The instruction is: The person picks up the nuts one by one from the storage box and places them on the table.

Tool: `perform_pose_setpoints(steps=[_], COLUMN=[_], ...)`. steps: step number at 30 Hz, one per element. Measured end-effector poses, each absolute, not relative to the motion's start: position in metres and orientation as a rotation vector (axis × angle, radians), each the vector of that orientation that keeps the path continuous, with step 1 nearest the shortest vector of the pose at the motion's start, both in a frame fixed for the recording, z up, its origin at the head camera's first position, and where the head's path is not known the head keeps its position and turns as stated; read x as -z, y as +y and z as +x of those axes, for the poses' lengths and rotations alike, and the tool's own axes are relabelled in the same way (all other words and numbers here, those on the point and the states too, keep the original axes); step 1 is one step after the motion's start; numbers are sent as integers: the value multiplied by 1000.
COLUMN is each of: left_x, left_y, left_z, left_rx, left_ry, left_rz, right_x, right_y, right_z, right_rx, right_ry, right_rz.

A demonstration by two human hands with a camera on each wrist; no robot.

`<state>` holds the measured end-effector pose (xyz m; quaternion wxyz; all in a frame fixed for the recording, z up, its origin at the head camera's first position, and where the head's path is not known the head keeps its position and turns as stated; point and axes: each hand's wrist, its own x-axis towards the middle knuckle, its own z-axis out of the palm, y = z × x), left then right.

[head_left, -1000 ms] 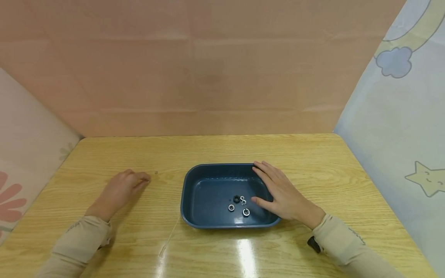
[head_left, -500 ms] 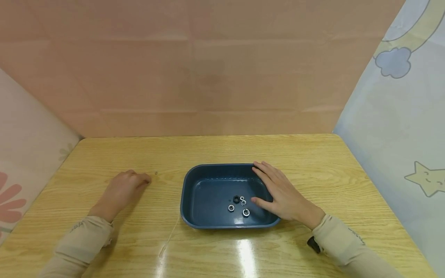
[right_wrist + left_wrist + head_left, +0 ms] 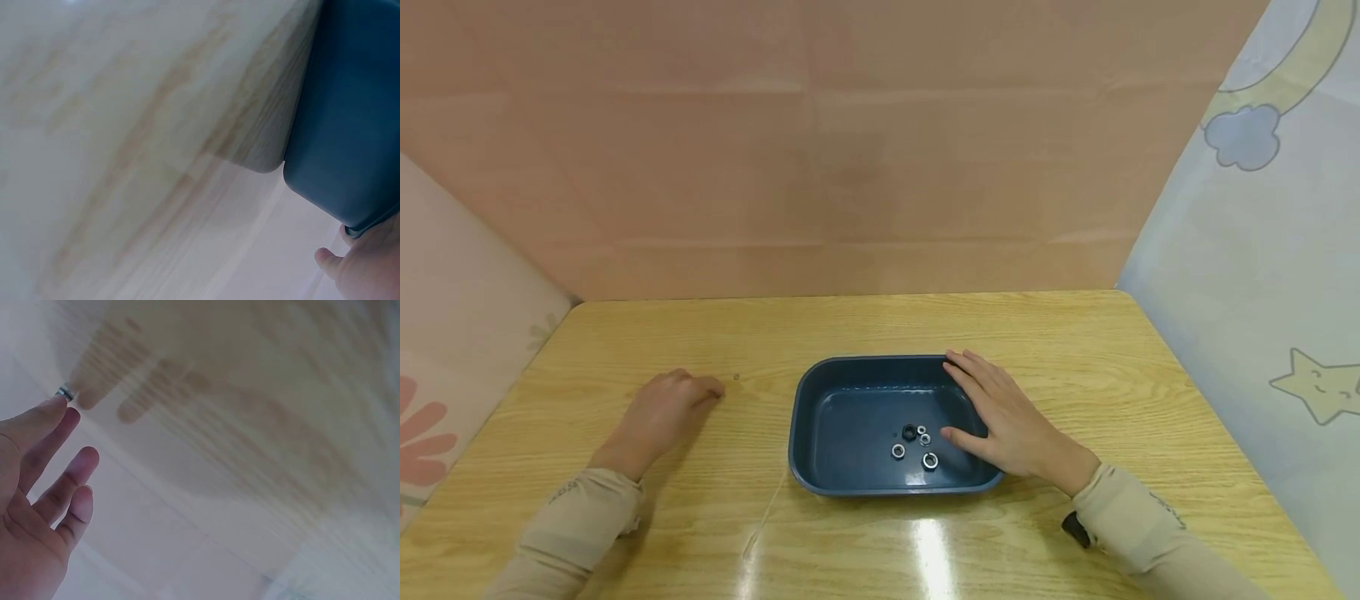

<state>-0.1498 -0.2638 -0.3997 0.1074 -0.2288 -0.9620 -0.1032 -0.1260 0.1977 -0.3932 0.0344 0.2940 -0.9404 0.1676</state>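
The left hand (image 3: 658,417) is low over the wooden table, left of a blue tray (image 3: 891,493). A tiny metal piece (image 3: 737,377) lies just beyond its fingertips. In the left wrist view, a small metal nut (image 3: 64,393) shows past the thumb tip, partly hidden by it; whether the thumb touches it, I cannot tell. The other fingers are loosely bent. The right hand (image 3: 1015,425) rests over the tray's right side, fingers extended across the far right rim and thumb reaching inside. Several metal nuts (image 3: 930,461) and a black nut (image 3: 910,432) lie inside the tray.
A peach-coloured backdrop (image 3: 820,167) stands behind the wooden table (image 3: 850,325). Patterned sheets (image 3: 1262,275) rise at both sides. Glare (image 3: 931,550) shows on the table in front of the tray.
The left hand's thumb and index finger have drawn nearer each other over the last second. The right hand, the tray and the nuts stay in place.
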Motion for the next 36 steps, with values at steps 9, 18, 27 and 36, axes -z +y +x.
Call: perform_pose_setpoints(steps=[9,18,27,36], left_x=[392,385,372,367], left_y=[-259,-242,-224,-210], left_z=[-150,-148,-145,-144], left_rx=[326,404,444,492], left_ry=[-2833,-2769,-2717,-2670], left_rz=[-651,-692,-733,-764], right_x=[393,393,394,394], right_y=[199,198,197,198], right_z=[-126,-126,-127,-126], right_rx=[-509,-508,-506,-501], right_ry=[-2891,-2880,-2885,-2880], right_rz=[897,904,903,907])
